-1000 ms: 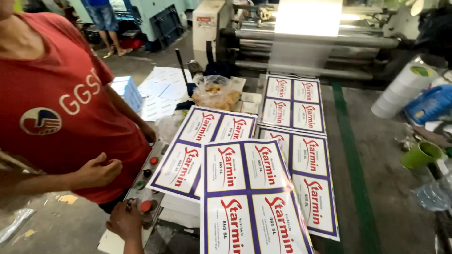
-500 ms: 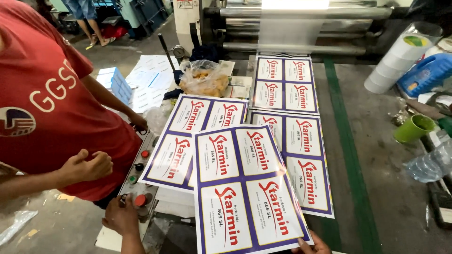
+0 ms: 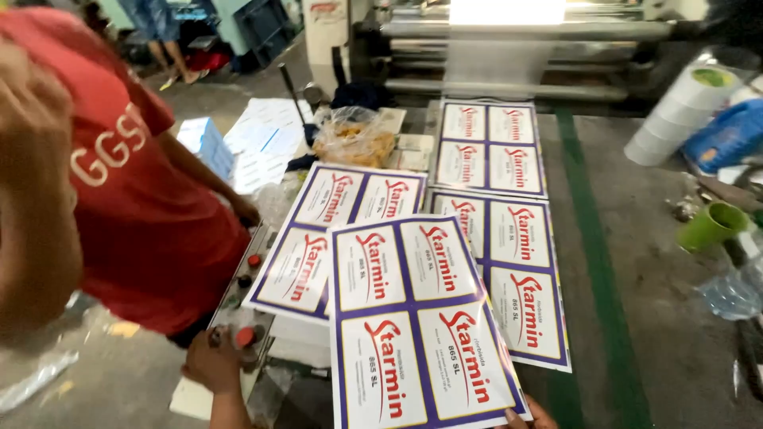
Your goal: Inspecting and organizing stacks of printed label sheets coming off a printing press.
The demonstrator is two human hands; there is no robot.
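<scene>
Purple-bordered label sheet (image 3: 417, 318) pinched by right hand (image 3: 528, 416) at its lower corner; left hand (image 3: 213, 359) on button panel (image 3: 242, 306), grip unclear. Red-shirted co-worker (image 3: 135, 191) crowds left.

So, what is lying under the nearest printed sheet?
The nearest printed sheet overlaps a second sheet at its left and a third sheet at its right. The right hand shows fingertips at its lower corner. Anything directly beneath is covered.

Nearest label sheet (image 3: 417, 318) sits at six o'clock — white panels, purple borders, red lettering; three matching sheets (image 3: 489, 147) fan toward twelve — clear snack bag (image 3: 354, 137) at eleven.
</scene>
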